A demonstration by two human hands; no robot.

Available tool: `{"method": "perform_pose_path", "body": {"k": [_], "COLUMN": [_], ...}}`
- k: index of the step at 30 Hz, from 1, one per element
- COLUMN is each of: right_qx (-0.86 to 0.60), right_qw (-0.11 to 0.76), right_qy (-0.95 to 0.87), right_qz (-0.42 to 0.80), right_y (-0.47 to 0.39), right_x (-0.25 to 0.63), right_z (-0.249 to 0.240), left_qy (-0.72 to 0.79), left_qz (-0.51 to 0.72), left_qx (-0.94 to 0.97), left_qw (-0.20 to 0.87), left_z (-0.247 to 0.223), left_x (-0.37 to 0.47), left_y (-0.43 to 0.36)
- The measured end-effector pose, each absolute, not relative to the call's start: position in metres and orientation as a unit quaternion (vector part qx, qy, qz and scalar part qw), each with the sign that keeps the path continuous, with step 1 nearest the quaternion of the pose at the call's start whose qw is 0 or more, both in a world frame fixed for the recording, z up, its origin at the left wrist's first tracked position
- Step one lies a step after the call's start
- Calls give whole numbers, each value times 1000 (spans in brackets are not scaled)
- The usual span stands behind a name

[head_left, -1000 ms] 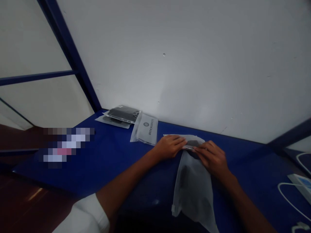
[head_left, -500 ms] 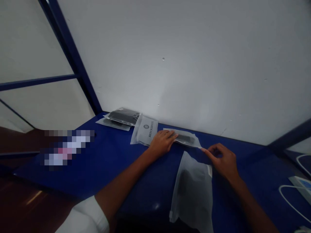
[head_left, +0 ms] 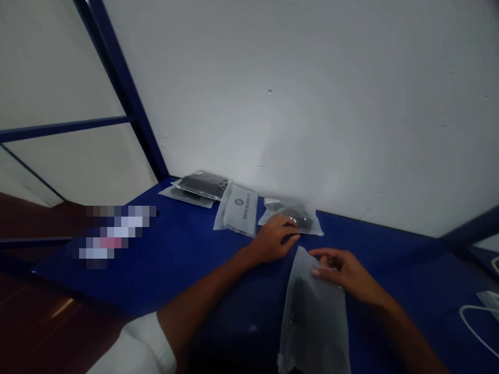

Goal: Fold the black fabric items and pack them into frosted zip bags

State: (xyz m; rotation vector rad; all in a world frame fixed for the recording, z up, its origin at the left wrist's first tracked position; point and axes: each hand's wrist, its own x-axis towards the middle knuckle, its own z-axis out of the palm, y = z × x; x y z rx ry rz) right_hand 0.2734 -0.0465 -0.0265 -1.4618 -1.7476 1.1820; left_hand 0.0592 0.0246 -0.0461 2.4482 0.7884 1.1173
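Note:
A frosted zip bag (head_left: pixel 317 322) with something dark inside lies close to me, its lower end cut off by the frame. At its top edge, my right hand (head_left: pixel 345 272) is closed, the thumb on the front face and the fingers at the edge. Farther back, another frosted bag (head_left: pixel 314 228) with dark contents lies against the wall. My left hand (head_left: pixel 275 239) is at that bag's front side, its thumb and fingers apart and loosely curved. Whether its fingertips press on the bag is hard to see.
Left of the hands stands a ROCKBROS-printed bag (head_left: pixel 245 210), leaning beside a small stack of bags with black contents (head_left: pixel 202 185). The blue table (head_left: pixel 175 265) meets a white wall panel (head_left: pixel 312 104). A white cable (head_left: pixel 473 324) runs at the right; a pixelated patch covers the left.
My right hand has left the back bag's corner and moved down-left onto the near bag's top edge. The back bag has shifted, and my left hand has slid slightly right, toward me.

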Motion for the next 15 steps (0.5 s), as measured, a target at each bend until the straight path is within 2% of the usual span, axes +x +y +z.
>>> {"method": "perform_pose_path", "body": {"k": [4,8,12,15], "right_qx": [-537,-524,-519,-544], "right_qw": [364,424,454,438], "right_qy": [-691,-707,-702,-669], "right_qz": [319,216,175,253], "right_y": [-47,-49,-49,-46], "right_x": [273,272,273,274], "right_z": [-30,-32,-33,-31], "left_qy": [255,308,299,293], "left_qz": [348,379,352,335], "left_qx": [809,621,570,593], "left_qw": [399,613,679,671], "left_z": [-47,-55,-55,-53], "left_x": [66,74,77,77], "left_y": [19,22,21,17]}}
